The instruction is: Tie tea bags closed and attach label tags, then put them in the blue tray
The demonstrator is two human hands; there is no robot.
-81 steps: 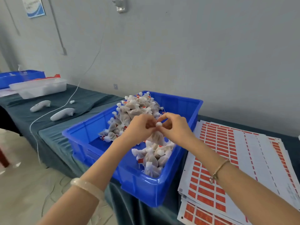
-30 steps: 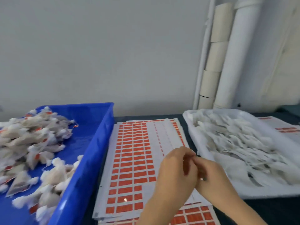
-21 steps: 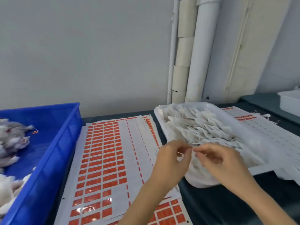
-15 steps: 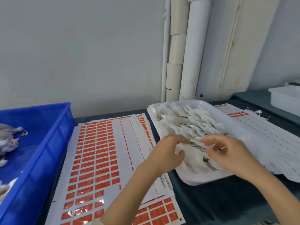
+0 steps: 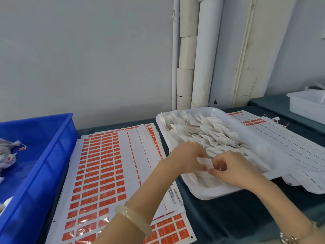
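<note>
I see the blue tray (image 5: 52,155) at the left of the desk (image 5: 228,217), with a few tagged tea bags (image 5: 8,152) in it. Sheets of red label tags (image 5: 109,164) lie just beside it, and right of those a white tray (image 5: 216,192) is heaped with loose tea bags (image 5: 202,131). Over that tray's near end, my left hand (image 5: 186,159) and right hand (image 5: 232,169), fingers curled, both pinch one flat tea bag (image 5: 204,162) between them. The frame cuts off the blue tray, and I cannot tell how the held bag's string lies.
</note>
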